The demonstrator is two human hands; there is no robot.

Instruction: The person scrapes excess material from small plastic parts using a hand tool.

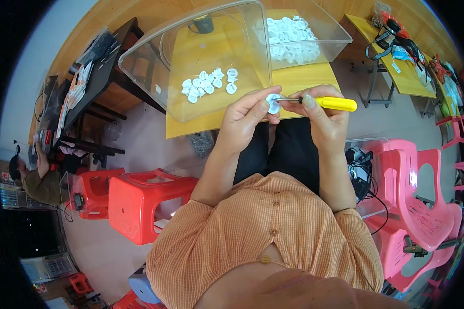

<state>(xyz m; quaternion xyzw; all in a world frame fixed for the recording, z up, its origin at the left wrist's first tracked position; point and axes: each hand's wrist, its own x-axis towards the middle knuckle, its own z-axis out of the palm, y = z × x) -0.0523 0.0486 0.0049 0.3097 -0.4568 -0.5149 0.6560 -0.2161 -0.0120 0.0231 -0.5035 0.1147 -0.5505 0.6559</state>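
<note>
My left hand pinches a small round white plastic piece between thumb and fingers, just over the near edge of the yellow table. In my right hand is a screwdriver with a yellow handle, held level. Its metal shaft points left, and the tip meets the face of the white piece. Beyond my left hand, a clear plastic bin holds several similar white pieces in a loose cluster. A second clear bin, farther back on the right, is heaped with white pieces.
A dark mug shows behind the left bin's wall. Red stools stand at my left, pink plastic chairs at my right. A dark table and another person are at far left; a cluttered yellow table is at far right.
</note>
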